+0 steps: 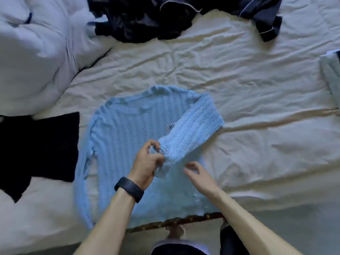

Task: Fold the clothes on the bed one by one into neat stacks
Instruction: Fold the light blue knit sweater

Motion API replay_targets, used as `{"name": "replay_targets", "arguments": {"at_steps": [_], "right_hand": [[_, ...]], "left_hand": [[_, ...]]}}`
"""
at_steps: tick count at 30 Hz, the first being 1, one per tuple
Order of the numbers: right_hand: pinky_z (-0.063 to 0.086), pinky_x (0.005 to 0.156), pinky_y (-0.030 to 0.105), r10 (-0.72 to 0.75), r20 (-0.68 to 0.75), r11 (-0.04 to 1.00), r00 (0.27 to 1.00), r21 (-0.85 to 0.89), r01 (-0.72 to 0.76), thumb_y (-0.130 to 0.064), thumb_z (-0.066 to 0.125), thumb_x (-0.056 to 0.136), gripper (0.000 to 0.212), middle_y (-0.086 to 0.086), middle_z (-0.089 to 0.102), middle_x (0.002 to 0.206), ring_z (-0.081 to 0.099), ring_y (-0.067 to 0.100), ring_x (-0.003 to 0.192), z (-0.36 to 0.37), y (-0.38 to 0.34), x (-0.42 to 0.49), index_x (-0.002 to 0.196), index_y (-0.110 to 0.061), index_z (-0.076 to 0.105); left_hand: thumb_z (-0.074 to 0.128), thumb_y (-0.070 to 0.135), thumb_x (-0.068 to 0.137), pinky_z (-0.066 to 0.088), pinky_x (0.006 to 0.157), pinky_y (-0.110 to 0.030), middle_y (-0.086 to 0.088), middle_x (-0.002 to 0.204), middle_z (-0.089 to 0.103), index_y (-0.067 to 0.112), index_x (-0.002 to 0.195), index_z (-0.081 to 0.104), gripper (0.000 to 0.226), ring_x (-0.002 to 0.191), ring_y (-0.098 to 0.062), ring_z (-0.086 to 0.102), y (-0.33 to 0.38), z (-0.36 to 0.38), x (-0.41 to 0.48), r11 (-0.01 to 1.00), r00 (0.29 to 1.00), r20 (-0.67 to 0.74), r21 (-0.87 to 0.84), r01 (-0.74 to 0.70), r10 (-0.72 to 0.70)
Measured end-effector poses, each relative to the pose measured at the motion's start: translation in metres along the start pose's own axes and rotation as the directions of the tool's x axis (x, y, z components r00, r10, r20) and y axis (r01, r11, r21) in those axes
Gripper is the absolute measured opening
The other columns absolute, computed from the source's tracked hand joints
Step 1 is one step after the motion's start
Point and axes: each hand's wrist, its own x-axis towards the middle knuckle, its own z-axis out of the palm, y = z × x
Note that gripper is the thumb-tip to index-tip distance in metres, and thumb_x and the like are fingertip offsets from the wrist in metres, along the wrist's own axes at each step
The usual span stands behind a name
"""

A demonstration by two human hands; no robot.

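Note:
A light blue knitted sweater lies flat on the white bed sheet near the front edge. Its right sleeve is folded across the body toward the middle. My left hand, with a black band on the wrist, pinches the cuff of that sleeve. My right hand hovers just right of the cuff with fingers loosely curled, holding nothing. The left sleeve runs down the sweater's left side.
A folded black garment lies left of the sweater. A heap of dark navy clothes sits at the far side. A white duvet bulks at the left. A folded pale garment pokes in at the right edge.

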Motion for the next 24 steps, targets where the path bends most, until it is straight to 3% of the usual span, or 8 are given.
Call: {"name": "replay_targets", "arguments": {"at_steps": [3, 7, 11, 13, 15, 17, 20, 24], "right_hand": [[0.029, 0.115, 0.033, -0.059, -0.056, 0.886, 0.997, -0.464, 0.026, -0.032, 0.066, 0.094, 0.054, 0.005, 0.037, 0.148, 0.041, 0.026, 0.137, 0.048, 0.037, 0.002, 0.143, -0.016, 0.05], [0.033, 0.112, 0.043, -0.102, -0.193, 0.782, 0.976, -0.621, -0.042, -0.03, 0.062, 0.093, 0.061, 0.007, 0.026, 0.155, 0.033, 0.035, 0.138, 0.079, 0.04, -0.004, 0.15, -0.021, 0.04], [0.038, 0.109, 0.044, -0.065, -0.248, 0.784, 0.967, -0.612, -0.104, -0.028, 0.062, 0.094, 0.052, 0.008, 0.03, 0.152, 0.042, 0.035, 0.133, 0.084, 0.028, 0.0, 0.143, -0.021, 0.046], [0.044, 0.104, 0.042, -0.043, -0.264, 0.801, 0.964, -0.586, -0.125, -0.03, 0.06, 0.095, 0.046, 0.008, 0.034, 0.15, 0.05, 0.032, 0.126, 0.08, 0.021, 0.003, 0.14, -0.021, 0.051], [0.045, 0.101, 0.039, -0.03, -0.299, 0.823, 0.954, -0.548, -0.146, -0.031, 0.059, 0.095, 0.041, 0.008, 0.043, 0.142, 0.056, 0.028, 0.118, 0.077, 0.013, 0.006, 0.135, -0.02, 0.056], [0.047, 0.098, 0.037, -0.031, -0.407, 0.904, 0.913, -0.401, -0.148, -0.034, 0.061, 0.095, 0.034, 0.006, 0.059, 0.123, 0.06, 0.025, 0.109, 0.074, 0.004, 0.013, 0.125, -0.018, 0.062], [0.053, 0.085, 0.04, 0.096, -0.544, 0.995, 0.833, 0.075, -0.066, -0.042, 0.067, 0.091, 0.025, 0.0, 0.069, 0.093, 0.066, 0.019, 0.086, 0.061, -0.02, 0.036, 0.102, -0.021, 0.067], [0.041, 0.055, 0.025, 0.255, -0.446, 0.769, 0.858, 0.632, 0.1, -0.038, 0.065, 0.098, 0.025, 0.002, 0.059, 0.078, 0.054, 0.012, 0.062, 0.033, -0.059, 0.08, 0.093, -0.014, 0.062]], "left_hand": [[0.038, -0.022, 0.076, 0.039, 0.055, -0.03, -0.006, 0.074, 0.056, 0.018, 0.082, 0.056, 0.044, 0.059, -0.02, 0.048, -0.05, -0.072, -0.023, 0.976, 0.987, -0.154, -0.217, 0.021, -0.056], [0.032, -0.018, 0.083, 0.04, 0.051, -0.027, -0.01, 0.076, 0.053, 0.016, 0.091, 0.056, 0.042, 0.059, -0.02, 0.047, -0.131, -0.157, -0.031, 0.936, 0.901, -0.347, -0.32, 0.146, -0.259], [0.049, -0.009, 0.092, 0.044, 0.067, -0.034, -0.013, 0.113, 0.059, 0.01, 0.131, 0.05, 0.043, 0.084, -0.03, 0.056, -0.197, -0.211, -0.011, 0.942, 0.858, -0.417, 0.011, 0.335, -0.3], [0.057, -0.001, 0.092, 0.05, 0.074, -0.026, -0.007, 0.133, 0.051, 0.01, 0.142, 0.043, 0.053, 0.105, -0.032, 0.056, -0.196, -0.222, 0.001, 0.917, 0.882, -0.419, 0.225, 0.329, -0.214], [0.06, 0.009, 0.091, 0.047, 0.098, -0.033, -0.013, 0.143, 0.045, 0.014, 0.142, 0.046, 0.054, 0.123, -0.034, 0.05, -0.181, -0.222, 0.013, 0.838, 0.904, -0.416, 0.455, 0.302, -0.099], [0.06, 0.014, 0.092, 0.037, 0.11, -0.042, -0.016, 0.145, 0.041, 0.016, 0.14, 0.048, 0.049, 0.132, -0.035, 0.043, -0.159, -0.211, 0.025, 0.788, 0.928, -0.372, 0.57, 0.233, -0.006], [0.059, 0.015, 0.093, 0.035, 0.112, -0.042, -0.013, 0.144, 0.04, 0.018, 0.14, 0.047, 0.048, 0.133, -0.031, 0.042, -0.116, -0.178, 0.058, 0.77, 0.973, -0.218, 0.633, 0.08, 0.078], [0.061, 0.02, 0.094, 0.036, 0.105, -0.033, -0.008, 0.145, 0.044, 0.02, 0.144, 0.043, 0.053, 0.131, -0.024, 0.047, -0.043, -0.108, 0.118, 0.687, 0.983, 0.024, 0.712, -0.145, 0.182]]}}
